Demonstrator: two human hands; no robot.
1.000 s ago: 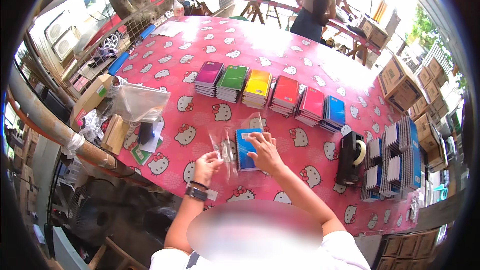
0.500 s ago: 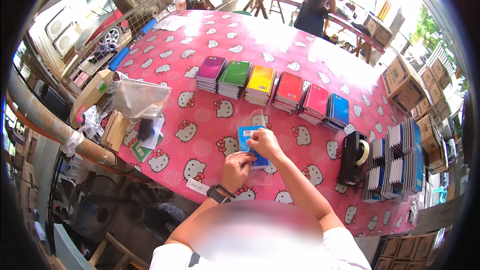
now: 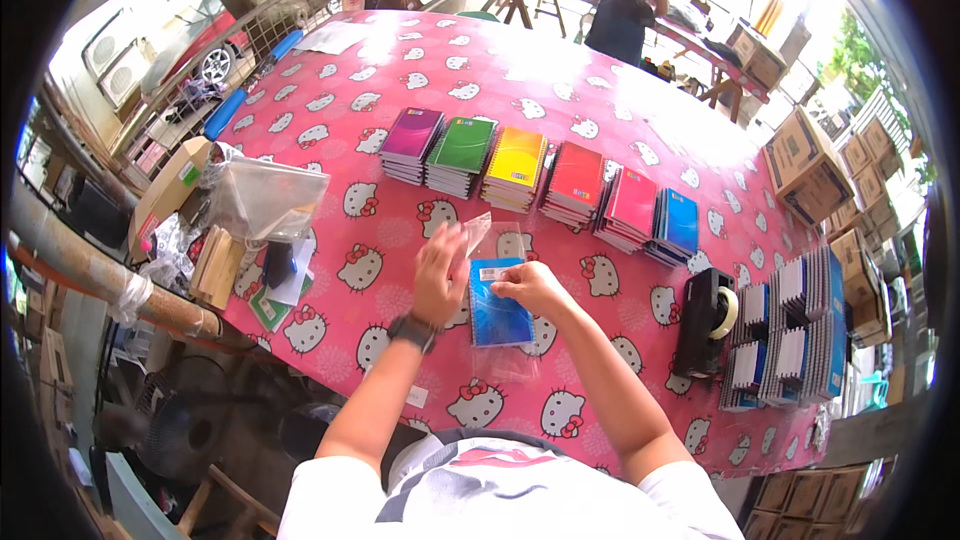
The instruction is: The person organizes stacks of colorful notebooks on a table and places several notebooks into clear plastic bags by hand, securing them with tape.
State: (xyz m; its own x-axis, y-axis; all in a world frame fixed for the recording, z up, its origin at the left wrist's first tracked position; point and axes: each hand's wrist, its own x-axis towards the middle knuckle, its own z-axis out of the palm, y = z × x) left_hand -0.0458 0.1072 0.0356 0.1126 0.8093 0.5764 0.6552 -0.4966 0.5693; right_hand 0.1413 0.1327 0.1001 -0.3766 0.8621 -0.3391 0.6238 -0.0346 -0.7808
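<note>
A blue spiral notebook [image 3: 502, 318] with a white label lies in front of me on clear plastic [image 3: 514, 240], which extends past its upper and lower ends. My right hand [image 3: 532, 287] is closed in a pinch on the notebook's upper part, beside the label; whatever is between the fingertips is hidden. To the left of the notebook, my left hand [image 3: 440, 275] is raised, its fingers pointing up and smeared by motion. A raised flap of clear plastic shows right beside those fingers, and whether they grip it is unclear.
Beyond lies a row of notebook stacks, from purple [image 3: 412, 135] to blue [image 3: 677, 222]. At right are a black tape dispenser [image 3: 703, 325] and piled notebooks [image 3: 790, 335]. Plastic bags [image 3: 268, 198] and wood blocks [image 3: 218, 265] lie left. A person [image 3: 628, 10] stands at the far table.
My left hand has lifted off the notebook and moved up and left, uncovering its lower part. A plastic flap now stands beside it. My right hand stays near the label.
</note>
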